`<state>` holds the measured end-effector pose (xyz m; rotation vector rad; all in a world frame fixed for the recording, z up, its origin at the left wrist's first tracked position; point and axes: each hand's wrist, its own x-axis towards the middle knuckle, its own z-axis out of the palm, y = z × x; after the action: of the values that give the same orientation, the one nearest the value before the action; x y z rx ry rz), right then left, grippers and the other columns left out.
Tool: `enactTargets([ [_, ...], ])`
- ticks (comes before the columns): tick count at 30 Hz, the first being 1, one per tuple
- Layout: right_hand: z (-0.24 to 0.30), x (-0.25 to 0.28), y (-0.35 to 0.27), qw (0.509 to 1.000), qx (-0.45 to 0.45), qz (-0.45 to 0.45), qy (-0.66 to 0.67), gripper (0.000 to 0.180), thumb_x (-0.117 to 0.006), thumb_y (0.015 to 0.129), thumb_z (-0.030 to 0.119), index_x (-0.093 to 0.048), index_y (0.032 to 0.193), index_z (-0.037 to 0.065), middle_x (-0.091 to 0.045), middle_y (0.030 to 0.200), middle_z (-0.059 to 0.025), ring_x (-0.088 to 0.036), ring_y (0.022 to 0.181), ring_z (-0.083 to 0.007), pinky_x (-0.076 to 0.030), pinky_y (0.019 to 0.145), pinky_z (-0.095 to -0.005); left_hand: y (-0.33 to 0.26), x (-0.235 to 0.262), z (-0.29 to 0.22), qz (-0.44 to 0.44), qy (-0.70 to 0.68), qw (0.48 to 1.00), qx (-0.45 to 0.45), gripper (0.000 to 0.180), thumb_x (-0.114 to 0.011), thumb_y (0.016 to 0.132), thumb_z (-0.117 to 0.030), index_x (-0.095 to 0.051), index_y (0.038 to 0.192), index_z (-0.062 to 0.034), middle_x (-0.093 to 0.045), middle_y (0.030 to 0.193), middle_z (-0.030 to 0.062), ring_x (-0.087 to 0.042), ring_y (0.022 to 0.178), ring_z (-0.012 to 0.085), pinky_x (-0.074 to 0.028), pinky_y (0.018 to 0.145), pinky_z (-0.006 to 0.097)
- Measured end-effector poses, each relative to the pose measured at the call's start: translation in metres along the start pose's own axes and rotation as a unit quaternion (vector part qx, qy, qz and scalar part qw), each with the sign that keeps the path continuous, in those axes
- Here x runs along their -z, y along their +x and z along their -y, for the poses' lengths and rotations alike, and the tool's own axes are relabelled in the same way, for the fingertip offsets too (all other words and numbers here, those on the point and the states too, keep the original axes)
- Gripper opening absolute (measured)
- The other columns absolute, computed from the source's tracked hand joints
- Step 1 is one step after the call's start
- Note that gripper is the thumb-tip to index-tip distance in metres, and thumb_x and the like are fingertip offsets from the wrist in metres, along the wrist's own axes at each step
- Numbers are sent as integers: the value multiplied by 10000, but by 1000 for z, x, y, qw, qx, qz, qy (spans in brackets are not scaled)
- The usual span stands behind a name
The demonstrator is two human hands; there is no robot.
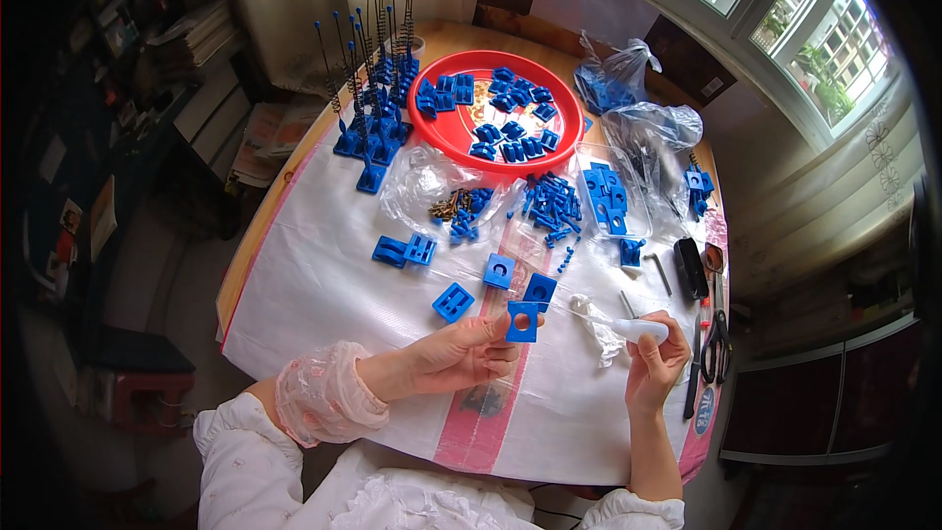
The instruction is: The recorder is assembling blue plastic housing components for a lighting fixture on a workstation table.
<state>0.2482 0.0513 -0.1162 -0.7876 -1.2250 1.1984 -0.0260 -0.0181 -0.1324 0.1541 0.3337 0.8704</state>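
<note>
My left hand (453,358) pinches a small blue square plate with a round hole (522,336) between thumb and fingers, above the cloth. To its right, my right hand (655,368) is closed around a white tapered tube (636,330), whose narrow end points left toward a crumpled white tissue (597,326). Just beyond the held plate lie another blue plate (539,291) and a blue block with a round recess (498,271). A slotted blue block (453,303) rests left of them, and a pair of blue blocks (404,250) sits farther back.
A red round tray (424,130) holds several blue parts. Blue pieces with upright springs (371,147) stand back left. A blue peg pile (551,204), a bag of screws (451,206) and a clear box (640,221) lie mid-table. Scissors (719,344) and a black case (690,268) are at right.
</note>
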Motion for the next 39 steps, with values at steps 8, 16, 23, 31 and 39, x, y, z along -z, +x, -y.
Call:
enactTargets([
  [8, 1, -1, 0, 1000, -1, -2, 1, 207, -741, 871, 137, -617, 907, -25, -564, 830, -59, -473, 653, -98, -348, 582, -235, 0, 0, 0, 8, -3, 1000, -2, 390, -664, 936, -365, -561, 1215, -112, -390, 795, -56, -340, 722, 77, -348, 671, 212],
  [16, 1, -1, 0, 1000, 2, -6, 9, 207, -742, 870, 135, -620, 921, -24, -564, 839, -59, -476, 656, -98, -348, 582, -234, 1, 0, 0, 3, 2, 1000, -4, 401, -665, 930, -374, -564, 1213, -109, -403, 800, -53, -342, 723, 88, -350, 669, 222],
  [23, -1, 1, 0, 1000, -1, -2, 8, 205, -740, 875, 137, -623, 927, -23, -561, 838, -55, -477, 653, -98, -351, 581, -233, 0, -3, -1, 5, 4, 1000, 2, 411, -665, 933, -370, -554, 1230, -109, -416, 814, -54, -352, 728, 80, -362, 684, 216],
  [31, 0, 0, 0, 1000, -3, -1, 3, 207, -741, 874, 140, -622, 927, -22, -555, 828, -51, -475, 652, -99, -347, 580, -234, 1, 2, 0, 15, 0, 1000, 4, 413, -672, 929, -378, -551, 1225, -116, -367, 781, -57, -334, 718, 81, -347, 672, 219],
  [39, -1, 0, 0, 1000, 2, -4, 6, 202, -733, 878, 138, -617, 922, -22, -554, 826, -51, -469, 649, -97, -340, 578, -236, 0, -2, -1, 9, 12, 1000, -3, 423, -669, 929, -382, -548, 1235, -117, -377, 788, -58, -337, 719, 81, -347, 673, 215],
])
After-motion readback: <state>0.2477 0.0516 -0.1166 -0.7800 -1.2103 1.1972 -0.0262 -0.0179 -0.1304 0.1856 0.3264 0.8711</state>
